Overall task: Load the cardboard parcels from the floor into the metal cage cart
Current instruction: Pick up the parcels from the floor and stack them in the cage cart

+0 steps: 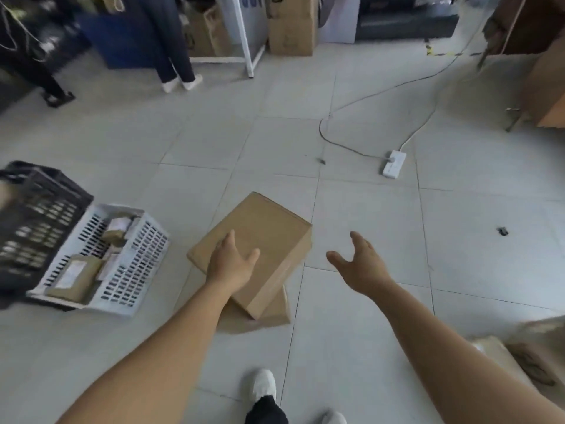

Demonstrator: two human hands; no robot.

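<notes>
A plain cardboard parcel (263, 234) lies askew on top of a second, flatter cardboard parcel (272, 313) on the tiled floor in front of me. My left hand (232, 261) is spread over the near left part of the top parcel's upper face, fingers straight. My right hand (357, 264) hovers to the right of the parcel, apart from it, fingers spread and holding nothing. The metal cage cart is not in view.
A white slotted basket (134, 264) with small packages and a black crate (36, 221) stand at the left. A power strip (394, 163) and its cable lie ahead on the right. More cardboard (519, 356) sits at the lower right. Two people's legs stand at the far left.
</notes>
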